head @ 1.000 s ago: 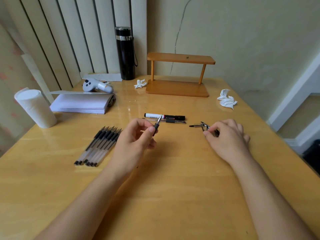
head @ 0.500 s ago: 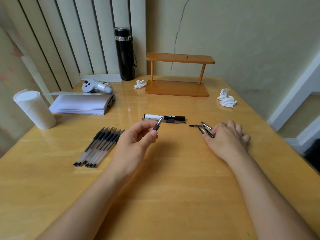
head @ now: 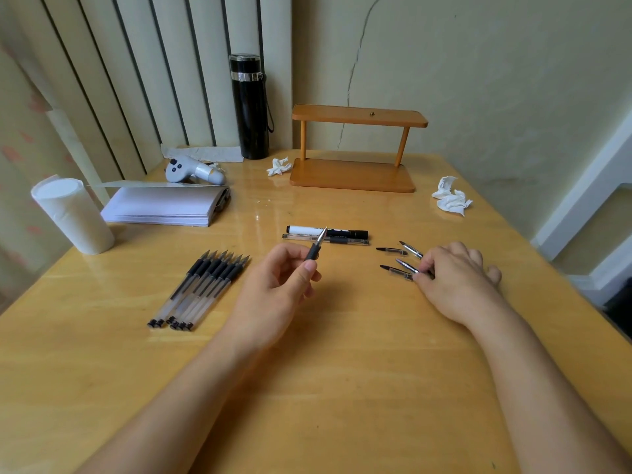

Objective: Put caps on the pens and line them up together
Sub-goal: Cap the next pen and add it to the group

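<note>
Left hand point(head: 273, 289) fingers point(head: 309, 268) clamped on uncapped clear black-grip pen point(head: 316, 248), tip up for capping; right hand point(head: 455, 282) fingers point(head: 422, 273) pinching small dark cap point(head: 396, 271) beside it on yellow wooden worktop point(head: 342, 388).

Wooden table point(head: 342, 388), glossy, pale orange grain. Cream wall point(head: 496, 63) behind with a thin crack point(head: 355, 56) running down. Vertical blinds point(head: 136, 80) at left, pale slats, dark gaps. White trim point(head: 581, 186) at right. Small wooden shelf point(head: 359, 118) against wall. Soft daylight
</note>
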